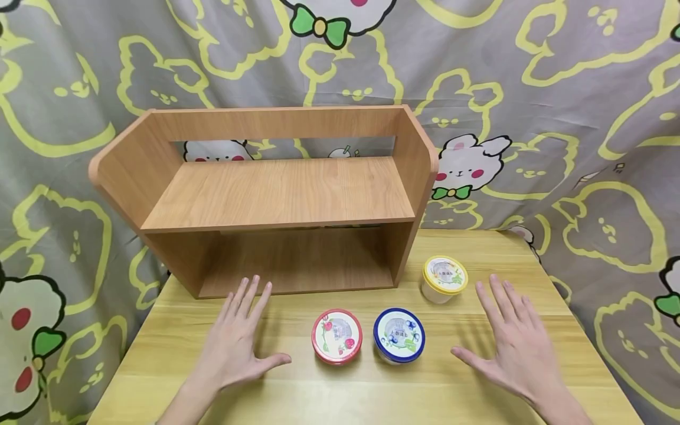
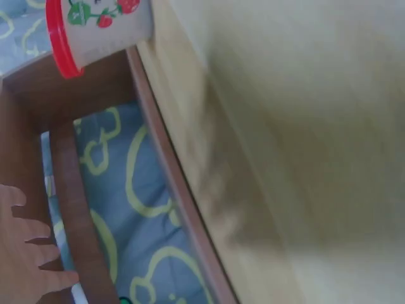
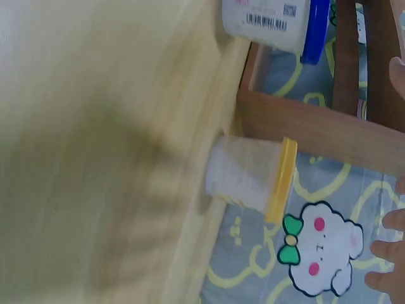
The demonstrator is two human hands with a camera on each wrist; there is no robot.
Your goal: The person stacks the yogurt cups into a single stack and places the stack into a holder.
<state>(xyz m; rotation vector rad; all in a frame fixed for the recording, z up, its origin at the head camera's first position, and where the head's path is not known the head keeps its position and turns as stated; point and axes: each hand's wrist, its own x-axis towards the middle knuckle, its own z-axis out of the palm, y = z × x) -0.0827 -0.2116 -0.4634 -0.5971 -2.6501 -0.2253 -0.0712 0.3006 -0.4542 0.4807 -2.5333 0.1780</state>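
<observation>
My left hand (image 1: 234,339) hovers over the table left of a red-lidded tub (image 1: 337,336), fingers spread and nothing held. On the other side, my right hand (image 1: 515,342) is likewise spread and holds nothing. Nearest to it are a yellow-lidded tub (image 1: 445,278), up and to its left, and a blue-lidded tub (image 1: 399,335) further left. All three tubs stand upright with printed fruit or plant pictures on their lids. The left wrist view catches the red-lidded tub (image 2: 104,28) from the side; the right wrist view shows the yellow-lidded tub (image 3: 247,174) and blue-lidded tub (image 3: 272,22).
A two-level wooden shelf (image 1: 281,195) stands at the back left of the wood-grain table (image 1: 361,395). Its right end is close to the yellow-lidded tub. Grey curtains (image 1: 574,130) with cartoon prints hang behind and on both sides.
</observation>
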